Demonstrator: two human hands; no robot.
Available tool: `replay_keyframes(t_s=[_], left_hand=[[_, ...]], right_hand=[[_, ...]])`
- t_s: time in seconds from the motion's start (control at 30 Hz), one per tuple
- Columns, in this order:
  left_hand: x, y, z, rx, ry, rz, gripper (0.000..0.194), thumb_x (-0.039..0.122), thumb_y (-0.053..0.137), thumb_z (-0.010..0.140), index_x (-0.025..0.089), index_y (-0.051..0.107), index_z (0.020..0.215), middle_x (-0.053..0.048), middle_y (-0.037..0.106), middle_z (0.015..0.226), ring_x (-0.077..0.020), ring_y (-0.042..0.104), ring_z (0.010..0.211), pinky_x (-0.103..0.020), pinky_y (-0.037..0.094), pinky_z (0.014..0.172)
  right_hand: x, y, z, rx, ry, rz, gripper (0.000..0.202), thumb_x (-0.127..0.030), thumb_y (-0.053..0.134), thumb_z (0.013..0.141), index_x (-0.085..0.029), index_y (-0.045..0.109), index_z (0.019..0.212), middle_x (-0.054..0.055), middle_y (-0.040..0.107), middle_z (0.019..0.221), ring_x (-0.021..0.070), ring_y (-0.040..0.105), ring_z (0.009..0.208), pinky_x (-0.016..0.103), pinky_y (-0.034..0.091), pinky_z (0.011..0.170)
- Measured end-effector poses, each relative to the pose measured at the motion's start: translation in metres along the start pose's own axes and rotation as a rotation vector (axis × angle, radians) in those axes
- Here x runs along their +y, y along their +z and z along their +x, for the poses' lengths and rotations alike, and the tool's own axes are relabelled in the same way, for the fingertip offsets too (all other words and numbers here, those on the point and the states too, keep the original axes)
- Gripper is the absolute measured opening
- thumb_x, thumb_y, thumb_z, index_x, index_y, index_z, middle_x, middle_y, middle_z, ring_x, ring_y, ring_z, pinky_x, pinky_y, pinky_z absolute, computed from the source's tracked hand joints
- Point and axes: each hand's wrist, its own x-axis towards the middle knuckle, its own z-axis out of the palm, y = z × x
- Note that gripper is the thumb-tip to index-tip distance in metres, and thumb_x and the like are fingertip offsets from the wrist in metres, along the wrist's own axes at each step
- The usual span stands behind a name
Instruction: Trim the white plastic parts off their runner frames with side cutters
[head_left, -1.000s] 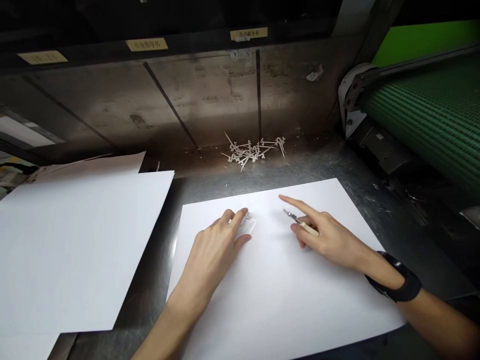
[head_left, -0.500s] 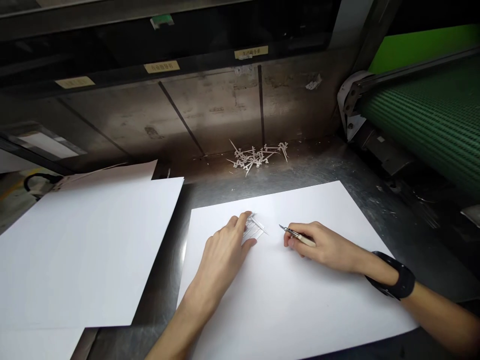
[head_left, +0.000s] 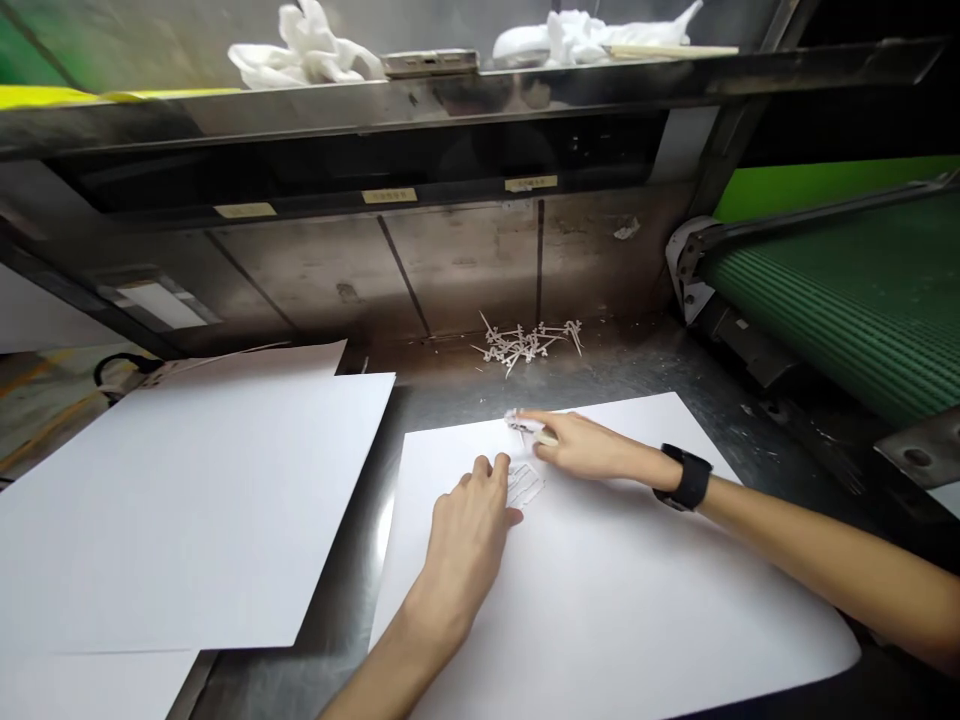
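My left hand (head_left: 469, 515) rests on a large white sheet (head_left: 637, 600), its fingers and thumb pinching a small whitish, see-through plastic piece (head_left: 525, 485) with thin bars. Just above that piece is my right hand (head_left: 581, 445), closed on a small pale-handled craft knife (head_left: 546, 437). Its blade end is blurred. At the right fingertips a small white plastic scrap (head_left: 514, 420) shows, apart from the see-through piece. A black band circles the right wrist.
A pile of white plastic offcuts (head_left: 521, 345) lies on the metal bench (head_left: 450, 395) by the back wall. More white sheets (head_left: 187, 500) are stacked at left. A green conveyor belt (head_left: 840, 290) runs at right. White cloths (head_left: 311, 50) sit on the shelf (head_left: 337, 115) above.
My right hand has moved left and away from me, to just above the left hand, and a white scrap now shows at its fingertips. The view has tilted up, revealing the shelf.
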Motion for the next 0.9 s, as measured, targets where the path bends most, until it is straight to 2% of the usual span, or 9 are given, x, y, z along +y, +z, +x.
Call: replay_keyframes(t_s=[0.07,0.1,0.17,0.27,0.4,0.53,0.73,0.9], left_hand=[[-0.002,0.000,-0.001,0.015,0.017,-0.022,0.045,0.012,0.075,0.101,0.022,0.055,0.140,-0.009,0.068,0.127,-0.0286,0.076,0.104,-0.032,0.053,0.069],[-0.003,-0.001,-0.001,0.025,0.025,-0.034,0.046,0.008,0.073,0.100,0.022,0.055,0.139,-0.009,0.068,0.127,-0.0284,0.076,0.104,-0.032,0.052,0.068],[-0.005,-0.002,-0.002,0.046,0.034,-0.054,0.046,0.002,0.068,0.098,0.023,0.055,0.137,-0.008,0.068,0.126,-0.0278,0.076,0.102,-0.032,0.050,0.066],[-0.006,-0.003,-0.003,0.065,0.045,-0.072,0.048,-0.004,0.064,0.095,0.024,0.057,0.134,-0.008,0.068,0.126,-0.0267,0.076,0.101,-0.031,0.047,0.064],[-0.007,-0.005,-0.003,0.081,0.068,-0.076,0.042,-0.001,0.067,0.094,0.025,0.060,0.127,-0.006,0.070,0.120,-0.0272,0.076,0.097,-0.032,0.044,0.062],[-0.004,-0.006,-0.008,0.083,0.089,-0.079,0.031,0.002,0.062,0.097,0.023,0.063,0.118,-0.006,0.071,0.112,-0.0280,0.075,0.087,-0.033,0.045,0.064],[0.005,-0.008,-0.020,0.113,0.107,-0.134,0.034,0.000,0.049,0.098,0.022,0.064,0.120,-0.011,0.071,0.111,-0.0278,0.074,0.089,-0.035,0.050,0.076],[0.023,-0.004,-0.044,0.159,0.085,-0.271,0.017,0.010,0.054,0.105,0.020,0.066,0.112,-0.010,0.072,0.107,-0.0285,0.071,0.087,-0.036,0.047,0.074]], right_hand=[[-0.001,-0.003,0.001,0.162,-0.011,-0.063,0.055,-0.016,0.057,0.097,-0.021,0.063,0.151,-0.001,0.057,0.080,0.0254,0.052,0.077,0.031,0.034,0.074],[0.000,-0.004,-0.002,0.216,-0.012,-0.076,0.060,-0.018,0.055,0.098,-0.022,0.056,0.158,-0.002,0.054,0.078,0.0259,0.051,0.076,0.031,0.033,0.075],[0.003,-0.006,-0.011,0.250,-0.006,-0.070,0.055,-0.027,0.054,0.101,-0.021,0.057,0.156,-0.001,0.055,0.081,0.0265,0.052,0.078,0.032,0.034,0.076],[0.014,-0.002,-0.028,0.184,0.033,-0.017,0.042,-0.041,0.056,0.102,-0.019,0.068,0.136,0.001,0.058,0.088,0.0264,0.054,0.080,0.032,0.038,0.075],[0.027,0.012,-0.045,0.071,0.086,0.102,0.039,-0.048,0.057,0.103,-0.017,0.068,0.124,0.000,0.056,0.084,0.0231,0.050,0.072,0.030,0.038,0.067],[0.039,0.018,-0.054,0.070,0.094,0.209,0.044,-0.054,0.056,0.105,-0.015,0.064,0.125,-0.002,0.047,0.079,0.0213,0.047,0.070,0.029,0.036,0.065],[0.057,0.013,-0.051,0.073,0.106,0.302,0.053,-0.059,0.062,0.099,-0.015,0.066,0.127,-0.002,0.049,0.076,0.0208,0.049,0.068,0.028,0.037,0.062],[0.055,0.006,-0.062,0.078,0.114,0.261,0.059,-0.066,0.065,0.093,-0.014,0.070,0.121,0.000,0.047,0.071,0.0226,0.047,0.063,0.033,0.037,0.059]])
